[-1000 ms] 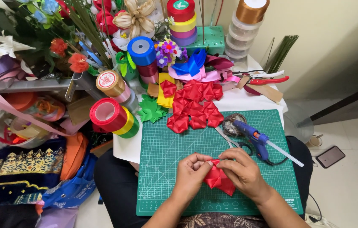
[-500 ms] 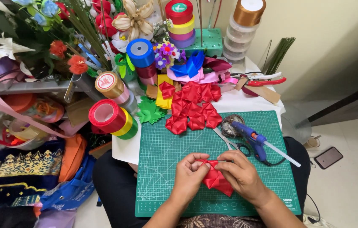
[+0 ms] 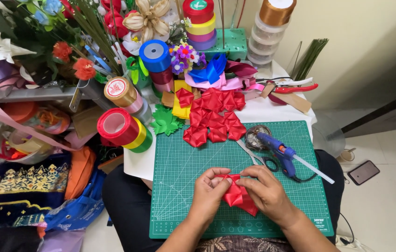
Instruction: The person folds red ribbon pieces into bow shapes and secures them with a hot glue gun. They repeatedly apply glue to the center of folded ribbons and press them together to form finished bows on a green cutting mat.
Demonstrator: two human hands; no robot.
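Both of my hands pinch one folded red ribbon piece [image 3: 238, 198] just above the green cutting mat [image 3: 184, 163]. My left hand [image 3: 209, 190] grips its upper left edge with thumb and fingers. My right hand [image 3: 267, 189] holds the right side, fingers curled over the top fold. Further up the mat lies a pile of finished red ribbon petals [image 3: 214, 116]. A blue glue gun [image 3: 282, 153] rests on the mat just right of my right hand, beside scissors [image 3: 259, 160].
Stacked ribbon rolls [image 3: 123, 128] stand at the mat's left edge, more rolls [image 3: 200, 21] and artificial flowers [image 3: 67, 58] at the back. Red-handled cutters [image 3: 296, 87] lie at the far right of the small white table. A phone [image 3: 363, 172] lies on the floor.
My fingers have shifted slightly on the red ribbon piece, folding it a little tighter; it stays in the same spot over the mat.
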